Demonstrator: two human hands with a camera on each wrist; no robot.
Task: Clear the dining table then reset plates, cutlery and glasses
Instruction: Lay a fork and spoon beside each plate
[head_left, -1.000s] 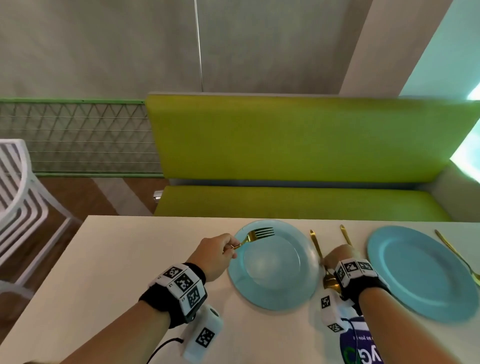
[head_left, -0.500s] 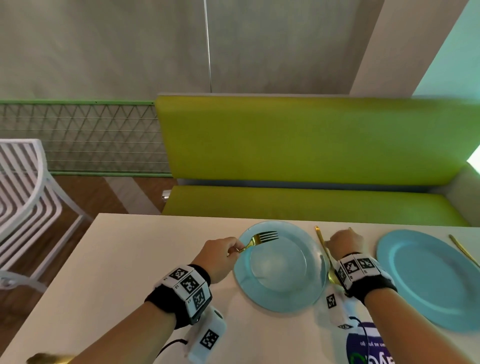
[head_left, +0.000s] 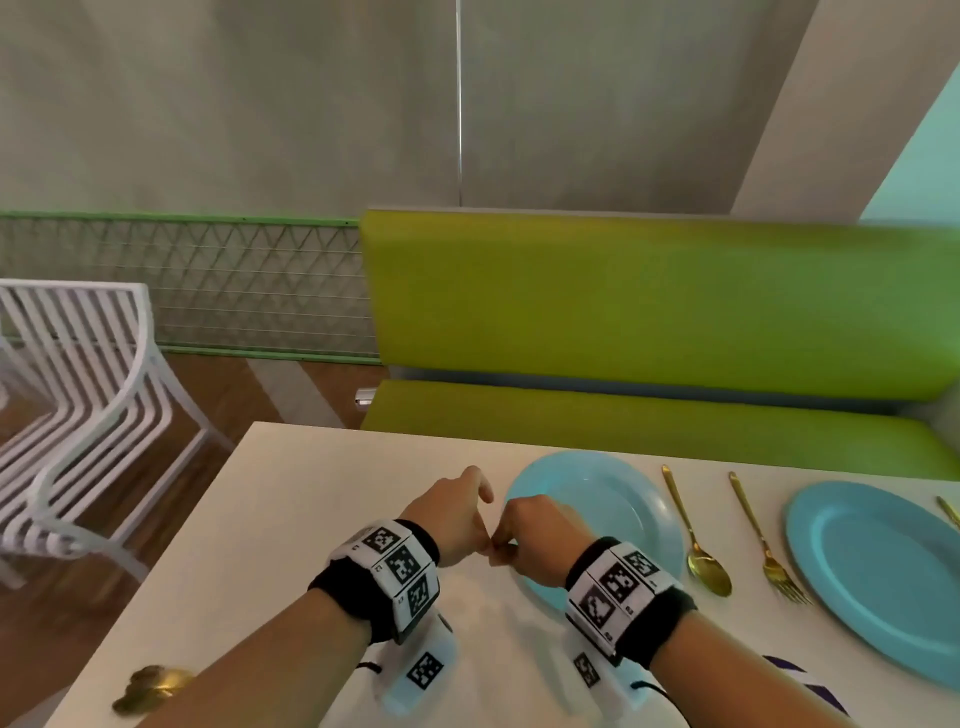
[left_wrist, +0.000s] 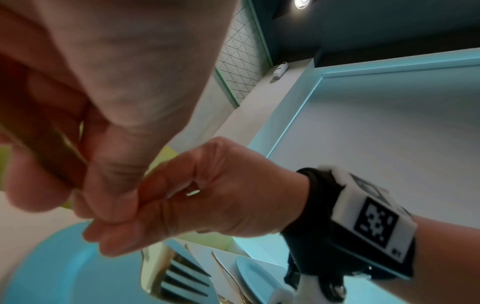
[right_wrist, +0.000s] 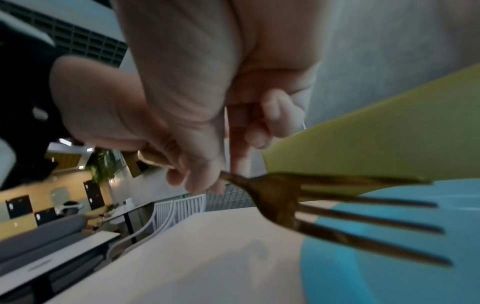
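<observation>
A gold fork (right_wrist: 324, 211) hangs over the left edge of a light blue plate (head_left: 623, 499), tines towards the plate. My left hand (head_left: 480, 540) pinches its handle, which shows between the fingers (left_wrist: 85, 164) in the left wrist view. My right hand (head_left: 503, 552) meets it and pinches the same handle nearer the tines. From the head the hands hide the fork. A gold spoon (head_left: 698, 540) and a second gold fork (head_left: 769, 551) lie between this plate and another blue plate (head_left: 883, 571).
The cream table (head_left: 291, 519) ends close on the left, with a white slatted chair (head_left: 78, 415) beyond. A green bench (head_left: 649, 415) runs along the far side. A gold object (head_left: 150, 686) sits at the near left edge. More gold cutlery (head_left: 948, 512) lies far right.
My right hand left the spoon and crossed the plate to the left hand, taking hold of the fork handle. The fork came off the plate's middle towards its left edge. The head turned left.
</observation>
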